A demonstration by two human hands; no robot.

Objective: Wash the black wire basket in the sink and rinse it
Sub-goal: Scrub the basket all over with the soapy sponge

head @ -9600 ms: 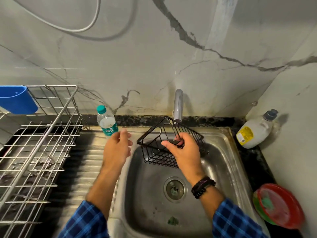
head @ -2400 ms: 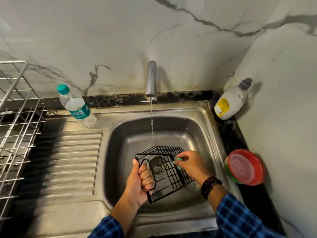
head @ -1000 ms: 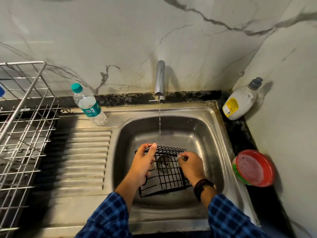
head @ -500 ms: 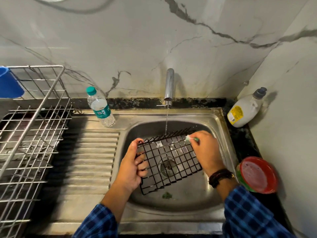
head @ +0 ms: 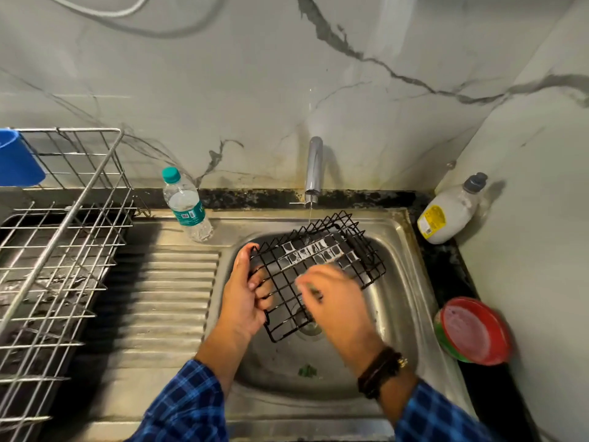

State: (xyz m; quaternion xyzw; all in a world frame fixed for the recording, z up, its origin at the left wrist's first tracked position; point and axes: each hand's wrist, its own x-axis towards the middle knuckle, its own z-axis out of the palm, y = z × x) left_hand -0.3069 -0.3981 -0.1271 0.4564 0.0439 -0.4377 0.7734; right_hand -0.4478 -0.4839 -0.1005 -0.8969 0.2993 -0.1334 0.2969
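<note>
The black wire basket (head: 331, 250) is held tilted over the steel sink (head: 401, 282), its base grid facing me, with soap film across some far squares. My left hand (head: 245, 298) grips its left edge, fingers hooked through the wires. My right hand (head: 334, 301) is blurred against the grid's near middle, closed on a small green-and-white scrubber that barely shows. A thin stream of water falls from the tap (head: 314, 167) onto the basket's far rim.
A water bottle (head: 186, 207) stands on the ribbed drainboard (head: 165, 298). A metal dish rack (head: 54, 250) with a blue cup (head: 17, 161) fills the left. A soap bottle (head: 451, 212) and a red-lidded tub (head: 475, 330) sit on the right counter. A green scrap (head: 306, 371) lies in the sink.
My right hand has moved from the basket's far right corner down to the near middle of the grid. The basket has shifted a little to the right and away under the tap.
</note>
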